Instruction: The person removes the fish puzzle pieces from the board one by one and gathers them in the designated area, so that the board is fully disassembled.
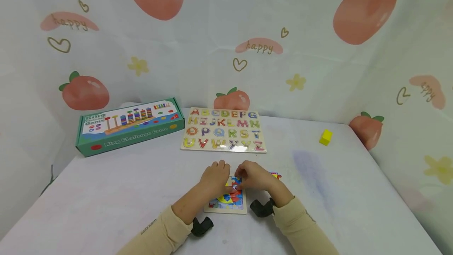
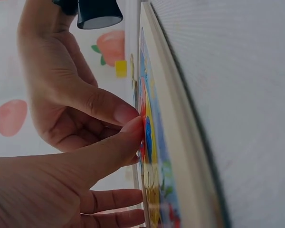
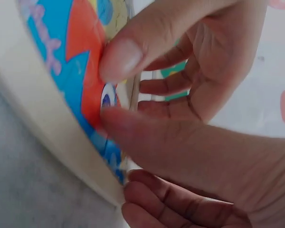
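The white counter [image 1: 106, 200] adjoins a hanging fabric sheet [image 1: 198, 58] printed with fruit, hearts and flowers. A brightly printed jigsaw puzzle [image 1: 231, 204], set in a flat, pale wooden frame [image 1: 225, 211], lies on the counter beneath both hands. Left hand [image 1: 214, 178]: thumb on the puzzle face, other fingers extended. Right hand [image 1: 255, 175]: thumb on the puzzle, fingers bent; whether it pinches anything cannot be told. Beyond: a glossy rectangular alphabet board [image 1: 222, 127], an oblong green Ring Challenge Game box [image 1: 131, 127], a yellow block [image 1: 325, 137].

The puzzle [image 1: 231, 200] is red, blue and yellow.
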A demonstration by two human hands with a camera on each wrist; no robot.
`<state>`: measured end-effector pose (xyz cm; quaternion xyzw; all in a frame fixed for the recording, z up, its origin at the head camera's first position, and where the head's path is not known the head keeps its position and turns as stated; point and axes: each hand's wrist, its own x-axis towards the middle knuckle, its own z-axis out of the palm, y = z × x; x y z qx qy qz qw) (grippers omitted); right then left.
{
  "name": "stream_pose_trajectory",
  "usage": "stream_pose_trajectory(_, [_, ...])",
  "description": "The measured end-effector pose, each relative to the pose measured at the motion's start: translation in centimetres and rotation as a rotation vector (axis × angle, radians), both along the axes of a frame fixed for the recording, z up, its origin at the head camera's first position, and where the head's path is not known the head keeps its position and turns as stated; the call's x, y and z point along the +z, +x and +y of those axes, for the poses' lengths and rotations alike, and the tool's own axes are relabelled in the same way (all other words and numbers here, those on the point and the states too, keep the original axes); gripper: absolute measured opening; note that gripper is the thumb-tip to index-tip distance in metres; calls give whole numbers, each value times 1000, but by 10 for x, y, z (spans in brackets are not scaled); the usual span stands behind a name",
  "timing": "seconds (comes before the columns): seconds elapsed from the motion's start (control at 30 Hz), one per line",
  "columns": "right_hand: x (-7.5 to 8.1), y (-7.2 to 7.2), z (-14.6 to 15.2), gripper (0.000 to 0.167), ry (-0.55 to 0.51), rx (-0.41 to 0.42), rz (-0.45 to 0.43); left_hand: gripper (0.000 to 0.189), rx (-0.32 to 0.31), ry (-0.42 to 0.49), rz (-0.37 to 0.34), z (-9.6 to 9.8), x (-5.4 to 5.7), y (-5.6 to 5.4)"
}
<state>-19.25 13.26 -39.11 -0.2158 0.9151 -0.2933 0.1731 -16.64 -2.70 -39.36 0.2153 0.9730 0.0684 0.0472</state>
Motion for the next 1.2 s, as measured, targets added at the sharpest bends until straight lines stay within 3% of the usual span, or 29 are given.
stream_pose_trajectory(0.4, [8, 5, -4, 20, 18, 83, 60, 61, 4, -4, 8, -1, 2, 0])
stream_pose_trajectory(0.7, [1, 3, -2, 20, 4, 31, 37, 59, -5, 8, 8, 1, 3, 1])
stream_pose_trajectory(0.9, [-5, 2, -1, 5, -50, 113, 31, 58, -13, 5, 14, 0, 1, 1])
stream_pose_trajectory(1.2, [1, 2, 0, 14, -22, 36, 58, 61, 1, -5, 5, 1, 1, 0])
